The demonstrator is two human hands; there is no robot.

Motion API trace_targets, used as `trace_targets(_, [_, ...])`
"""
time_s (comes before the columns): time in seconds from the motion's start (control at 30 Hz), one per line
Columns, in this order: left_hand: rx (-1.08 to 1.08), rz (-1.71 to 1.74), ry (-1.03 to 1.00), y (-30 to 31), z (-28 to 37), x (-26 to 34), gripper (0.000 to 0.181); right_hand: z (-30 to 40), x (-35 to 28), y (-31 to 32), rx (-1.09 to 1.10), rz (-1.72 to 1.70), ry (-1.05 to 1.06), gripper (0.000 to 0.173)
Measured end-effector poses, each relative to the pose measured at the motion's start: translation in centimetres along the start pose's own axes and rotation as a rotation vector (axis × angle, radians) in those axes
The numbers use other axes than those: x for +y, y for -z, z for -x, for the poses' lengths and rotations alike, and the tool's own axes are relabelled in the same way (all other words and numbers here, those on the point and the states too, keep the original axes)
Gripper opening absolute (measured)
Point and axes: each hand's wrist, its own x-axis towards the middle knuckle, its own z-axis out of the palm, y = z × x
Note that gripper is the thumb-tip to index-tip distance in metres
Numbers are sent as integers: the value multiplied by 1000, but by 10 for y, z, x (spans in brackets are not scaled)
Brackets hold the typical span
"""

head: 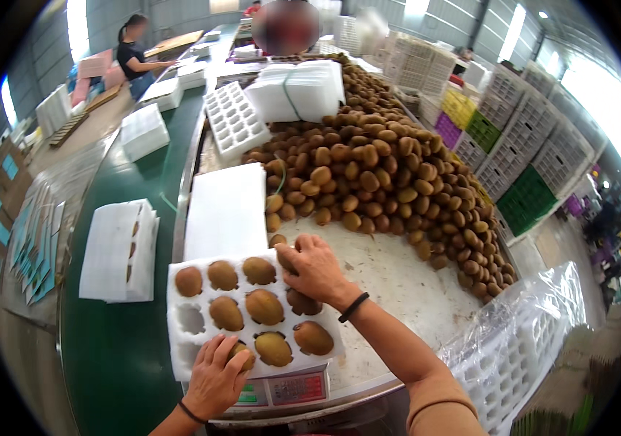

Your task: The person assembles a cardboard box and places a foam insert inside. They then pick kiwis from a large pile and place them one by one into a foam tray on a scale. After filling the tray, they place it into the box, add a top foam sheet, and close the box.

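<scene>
A white foam tray (182,313) with round pockets lies on a digital scale (297,388), most of its pockets filled with kiwifruit (264,307). Two pockets at its left side show no fruit. My left hand (220,370) has its fingers around a kiwifruit (243,355) in the tray's near row. At the far right corner my right hand (310,267) grips another kiwifruit (287,258); its underside is hidden. One more fruit lies just beyond the tray's far edge. A large heap of kiwifruit (370,163) spreads over the worktable (398,283).
Left of the table runs a green conveyor belt (119,349) with closed foam packs (117,250). White foam sheets (226,212), an unfilled tray (237,120) and a strapped foam stack (297,92) lie beyond. Plastic-wrapped trays (512,349) stand at right, crates (534,136) behind. A person (136,60) stands far left.
</scene>
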Motion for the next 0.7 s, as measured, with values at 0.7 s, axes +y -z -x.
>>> trace_targets(0.7, [135,-69,218,-25,7,16,25,-19,209,-58,329,131,-432,50])
